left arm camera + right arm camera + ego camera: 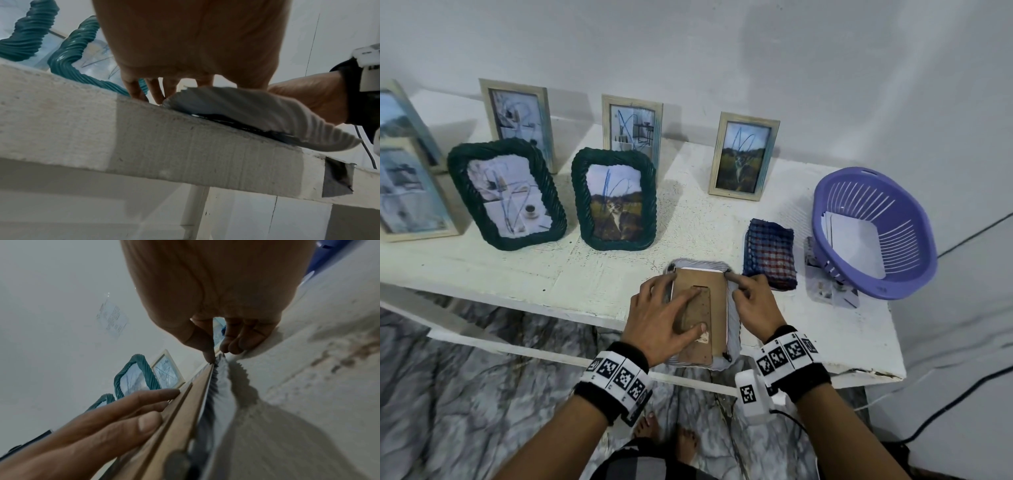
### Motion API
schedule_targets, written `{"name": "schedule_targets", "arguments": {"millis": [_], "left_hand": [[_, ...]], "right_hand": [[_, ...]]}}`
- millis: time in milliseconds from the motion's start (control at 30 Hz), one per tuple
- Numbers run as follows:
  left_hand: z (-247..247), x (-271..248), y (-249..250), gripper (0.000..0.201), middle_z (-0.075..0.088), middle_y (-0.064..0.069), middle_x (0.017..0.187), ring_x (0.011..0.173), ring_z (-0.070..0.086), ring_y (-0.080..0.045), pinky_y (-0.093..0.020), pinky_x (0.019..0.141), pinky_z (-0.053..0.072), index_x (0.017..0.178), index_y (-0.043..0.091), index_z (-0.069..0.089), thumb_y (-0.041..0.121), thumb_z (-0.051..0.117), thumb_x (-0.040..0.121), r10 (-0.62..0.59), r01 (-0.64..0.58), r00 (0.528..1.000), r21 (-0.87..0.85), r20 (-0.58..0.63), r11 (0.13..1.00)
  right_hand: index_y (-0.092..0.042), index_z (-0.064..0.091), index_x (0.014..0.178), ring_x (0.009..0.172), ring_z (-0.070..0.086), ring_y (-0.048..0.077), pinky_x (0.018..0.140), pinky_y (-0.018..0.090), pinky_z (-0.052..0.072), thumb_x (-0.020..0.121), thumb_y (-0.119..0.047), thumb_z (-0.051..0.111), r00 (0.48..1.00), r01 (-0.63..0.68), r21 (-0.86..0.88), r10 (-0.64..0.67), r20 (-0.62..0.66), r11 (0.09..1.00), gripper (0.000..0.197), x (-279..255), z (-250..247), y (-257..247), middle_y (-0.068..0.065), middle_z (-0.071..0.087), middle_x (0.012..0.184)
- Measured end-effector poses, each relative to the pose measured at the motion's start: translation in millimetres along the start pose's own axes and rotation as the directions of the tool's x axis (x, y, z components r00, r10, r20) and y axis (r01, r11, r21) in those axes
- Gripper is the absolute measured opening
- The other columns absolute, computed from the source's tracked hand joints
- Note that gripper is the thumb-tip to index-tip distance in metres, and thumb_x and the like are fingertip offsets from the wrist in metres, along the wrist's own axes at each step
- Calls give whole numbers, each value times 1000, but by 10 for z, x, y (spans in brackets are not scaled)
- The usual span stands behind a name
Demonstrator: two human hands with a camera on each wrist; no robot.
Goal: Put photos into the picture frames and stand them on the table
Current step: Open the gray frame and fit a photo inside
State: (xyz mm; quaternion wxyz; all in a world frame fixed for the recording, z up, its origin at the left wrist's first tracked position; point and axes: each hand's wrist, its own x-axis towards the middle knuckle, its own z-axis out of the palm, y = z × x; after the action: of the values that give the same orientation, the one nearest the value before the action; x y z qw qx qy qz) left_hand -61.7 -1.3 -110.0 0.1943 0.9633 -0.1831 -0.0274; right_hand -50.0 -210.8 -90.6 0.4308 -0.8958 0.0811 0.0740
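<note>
Head view: grey frame (734, 339) face down at near edge of bench (551, 267), brown backing board (717, 294) up. Left hand (664, 318) flat on board, fingers (690, 299) straight. Right hand (751, 301) fingers curled, forefinger tip on frame's far right corner clip; no grip.

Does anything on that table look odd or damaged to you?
Yes. Blue pen scribbles cross the photos in the standing frames, for instance the green frame with the cat picture. The white table has worn, flaking paint, and its front right corner is chipped. One grey frame lies face down under both hands, hanging slightly over the front edge.
</note>
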Motion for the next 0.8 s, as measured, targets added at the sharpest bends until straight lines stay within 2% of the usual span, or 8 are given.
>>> {"name": "schedule_targets", "arguments": {"millis": [133,200,300,367,433,567,733,800], "left_hand": [[-21,-3,5,74,26,-1,153,136,19,-25,-46,103,37,140,44,41,80,37,75,-14,13,999,3,36,1000],[-23,-5,0,74,26,-2,154,137,19,-25,-47,104,37,141,45,41,80,37,76,-6,7,999,-4,40,1000],[-42,-17,-23,67,27,-1,155,138,20,-24,-46,105,35,142,45,40,76,32,83,14,-12,999,-61,31,998],[-71,-6,-38,62,31,0,153,136,25,-23,-46,107,35,142,42,41,70,28,89,10,-10,1000,-149,3,989],[-98,44,-66,62,34,-1,149,134,30,-21,-42,109,36,143,33,42,64,30,91,-27,17,999,-226,-42,974],[-120,190,-140,79,35,-7,147,132,36,-25,-38,109,35,141,15,45,68,26,86,-129,116,991,-232,-41,966],[-80,279,-179,82,37,-7,142,129,41,-26,-43,106,39,141,12,44,70,27,86,-104,110,994,-226,39,968],[-81,289,-169,81,38,-6,142,131,40,-24,-40,108,37,141,12,45,70,32,85,-121,126,992,-278,36,952]], "right_hand": [[-18,58,131,96,49,20,99,38,42,95,-9,46,999,20,-17,-20,-31,1000,38,-14,30,27,7,39,106],[-23,55,133,93,50,19,96,38,44,93,-14,50,997,50,-18,-51,-59,999,41,-55,37,19,6,41,106],[-32,52,134,104,46,20,94,35,43,91,-31,59,989,116,-86,-123,-79,990,43,-163,79,7,5,40,110],[-36,54,132,107,40,20,93,32,40,87,-42,64,982,153,-199,-172,-80,968,47,-228,113,13,5,39,112],[-37,58,128,107,38,23,94,34,40,83,-45,67,978,161,-263,-190,-89,951,46,-264,133,11,5,39,113],[-35,62,123,107,39,24,93,35,41,81,-47,68,975,150,-312,-193,-113,938,43,-284,159,0,5,40,114],[-34,62,123,107,39,25,94,36,42,82,-47,68,974,144,-325,-192,-122,935,44,-296,177,0,6,41,115],[-35,62,124,107,40,25,93,36,42,82,-48,67,974,139,-331,-189,-124,933,45,-296,188,1,6,41,116]]}}
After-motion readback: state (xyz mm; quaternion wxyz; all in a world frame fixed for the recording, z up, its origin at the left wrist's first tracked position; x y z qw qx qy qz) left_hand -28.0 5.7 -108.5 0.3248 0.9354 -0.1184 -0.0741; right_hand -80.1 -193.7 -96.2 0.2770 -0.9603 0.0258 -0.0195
